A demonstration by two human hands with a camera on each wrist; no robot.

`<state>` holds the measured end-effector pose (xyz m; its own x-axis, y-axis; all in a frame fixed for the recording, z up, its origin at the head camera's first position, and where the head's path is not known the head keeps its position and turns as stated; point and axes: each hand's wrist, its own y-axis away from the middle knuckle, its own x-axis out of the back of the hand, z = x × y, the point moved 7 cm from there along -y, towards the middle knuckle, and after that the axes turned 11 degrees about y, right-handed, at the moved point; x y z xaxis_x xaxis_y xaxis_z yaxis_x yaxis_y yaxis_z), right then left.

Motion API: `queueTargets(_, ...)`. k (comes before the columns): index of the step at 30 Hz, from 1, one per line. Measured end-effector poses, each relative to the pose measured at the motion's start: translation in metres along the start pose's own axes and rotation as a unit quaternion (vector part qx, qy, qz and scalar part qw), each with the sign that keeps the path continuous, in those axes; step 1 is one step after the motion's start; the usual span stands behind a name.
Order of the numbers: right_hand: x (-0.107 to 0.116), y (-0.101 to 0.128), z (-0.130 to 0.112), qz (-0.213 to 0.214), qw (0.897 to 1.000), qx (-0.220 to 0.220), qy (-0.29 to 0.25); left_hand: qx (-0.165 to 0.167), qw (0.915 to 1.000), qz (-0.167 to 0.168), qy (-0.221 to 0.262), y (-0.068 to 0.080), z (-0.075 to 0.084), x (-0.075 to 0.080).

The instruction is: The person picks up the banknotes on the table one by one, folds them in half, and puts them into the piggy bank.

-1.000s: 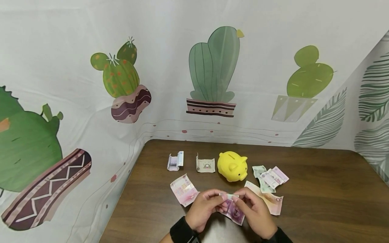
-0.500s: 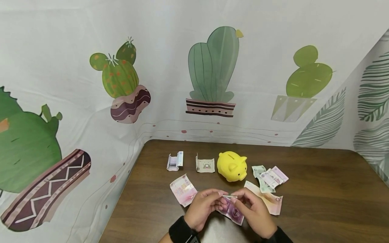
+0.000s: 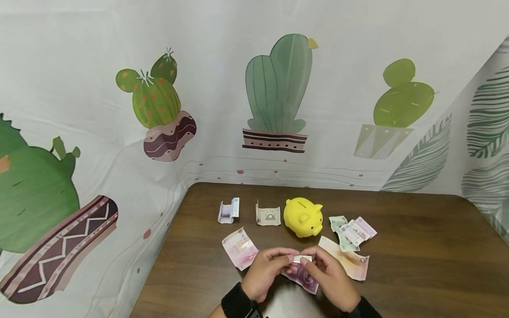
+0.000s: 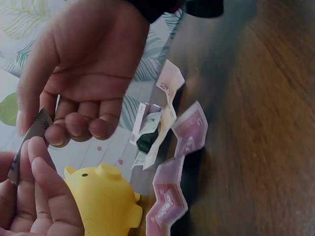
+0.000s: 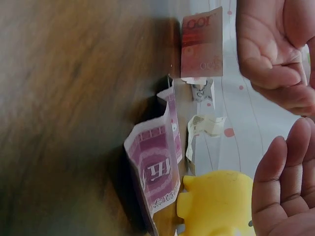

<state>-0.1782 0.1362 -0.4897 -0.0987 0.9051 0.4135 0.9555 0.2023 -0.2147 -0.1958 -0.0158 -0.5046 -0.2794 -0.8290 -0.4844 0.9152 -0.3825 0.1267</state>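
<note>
Both hands meet over the near part of the table, holding one small folded banknote [image 3: 303,259] between them. My left hand [image 3: 268,270] pinches its left end with thumb and fingers, and my right hand [image 3: 332,276] pinches the right end. In the left wrist view the folded banknote [image 4: 30,140] appears as a narrow strip between the fingertips. Beneath the hands, apart from the held note, a creased purple banknote [image 3: 305,279] lies on the table; the right wrist view shows this purple note [image 5: 155,169] bent in zigzag folds.
A yellow piggy bank [image 3: 303,217] stands beyond the hands. A pink banknote [image 3: 240,249] lies left, with two curled notes, one bluish [image 3: 228,210] and one pale [image 3: 268,216], behind it. Right lie an orange-beige note [image 3: 359,266] and overlapping green [image 3: 345,238] and light-purple notes [image 3: 359,231].
The held note has turned between the fingers: its greenish face went edge-on, and a white face now shows. The hands have hardly moved, and the notes on the table lie as before.
</note>
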Motion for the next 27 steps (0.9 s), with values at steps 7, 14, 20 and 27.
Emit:
queueTargets(7,0.002,0.000,-0.003,0.012,1.000,0.014,-0.006,-0.012,0.9989,0.011,-0.045,0.000,-0.001,0.000)
queueTargets(14,0.004,0.000,-0.009,0.044,0.997,0.057,0.036,-0.015,0.9979,0.028,-0.055,-0.003,-0.004,0.004)
queueTargets(20,0.006,-0.002,-0.007,0.070,0.994,0.061,0.065,-0.015,0.9982,0.019,-0.055,-0.002,-0.003,0.002)
queueTargets(27,0.008,-0.003,-0.016,0.088,0.988,0.105,0.069,-0.016,0.9964,0.037,-0.075,-0.001,0.002,0.008)
